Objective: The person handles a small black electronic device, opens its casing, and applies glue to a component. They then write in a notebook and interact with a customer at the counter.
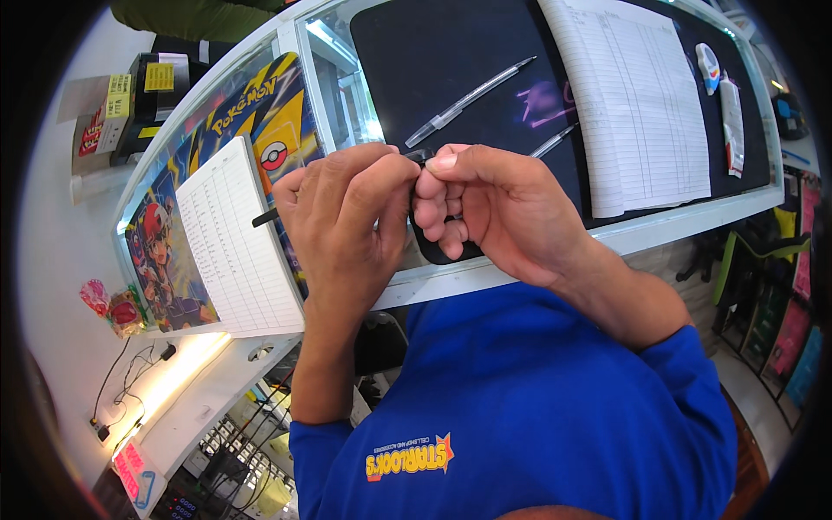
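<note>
My two hands meet above the near edge of a glass-topped counter [520,267]. My left hand [347,208] is closed, its thumb hidden, with its fingertips on a small black piece [419,158]. From the other side my right hand [511,204] pinches that piece between thumb and forefinger, its other fingers curled. Most of the piece is covered by the fingers, so its kind cannot be made out. A flat black strip end [264,217] sticks out to the left behind my left hand; whether it joins the piece is hidden.
Beyond my hands, a clear pen [468,102] and a second pen [553,141] lie on a dark mat [416,52]. A ruled notebook [641,104], correction tape [708,69] and a white tube [733,130] are rightward. Another written notebook [230,247] rests on a colourful mat [217,139] at left.
</note>
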`<action>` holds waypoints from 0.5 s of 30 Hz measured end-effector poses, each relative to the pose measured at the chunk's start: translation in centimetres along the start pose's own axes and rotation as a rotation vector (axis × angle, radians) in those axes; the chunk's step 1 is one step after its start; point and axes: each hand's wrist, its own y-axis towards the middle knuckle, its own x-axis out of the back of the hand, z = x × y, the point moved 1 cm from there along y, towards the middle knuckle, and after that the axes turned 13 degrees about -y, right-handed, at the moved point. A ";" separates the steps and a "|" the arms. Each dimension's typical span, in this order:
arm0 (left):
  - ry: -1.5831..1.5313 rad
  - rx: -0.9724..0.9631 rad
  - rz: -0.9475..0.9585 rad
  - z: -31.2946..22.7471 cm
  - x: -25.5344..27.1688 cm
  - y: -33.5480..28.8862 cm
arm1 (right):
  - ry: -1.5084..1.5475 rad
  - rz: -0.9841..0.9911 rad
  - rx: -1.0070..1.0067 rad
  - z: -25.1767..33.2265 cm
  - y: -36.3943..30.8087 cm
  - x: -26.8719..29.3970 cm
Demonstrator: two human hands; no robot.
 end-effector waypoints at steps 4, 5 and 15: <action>0.003 -0.020 0.002 0.1 0.0 0.0 | -0.016 -0.033 -0.016 0.1 -0.1 -0.2; 0.006 -0.029 0.007 0.1 -0.1 0.0 | -0.011 -0.021 -0.017 0.1 -0.1 -0.2; 0.029 -0.063 0.048 0.2 0.1 0.1 | 0.008 0.016 -0.013 0.0 -0.1 0.0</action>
